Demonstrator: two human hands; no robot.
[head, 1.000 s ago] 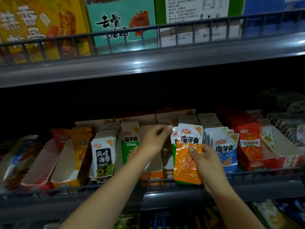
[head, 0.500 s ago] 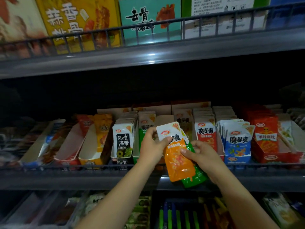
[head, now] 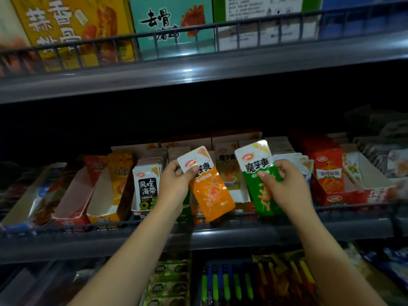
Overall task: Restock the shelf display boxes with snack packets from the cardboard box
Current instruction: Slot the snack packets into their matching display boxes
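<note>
Left hand (head: 174, 184): pinches the white top of an orange snack packet (head: 209, 186), tilted, held in front of the middle shelf (head: 220, 237).
Right hand (head: 284, 184): grips a green snack packet (head: 260, 182), near upright, apart from the orange one.
Display boxes (head: 240, 197): row behind both packets, holding upright packets; a black seaweed packet (head: 146, 191) stands just left of the left hand.
Red display box (head: 333, 195): right of the right hand.
</note>
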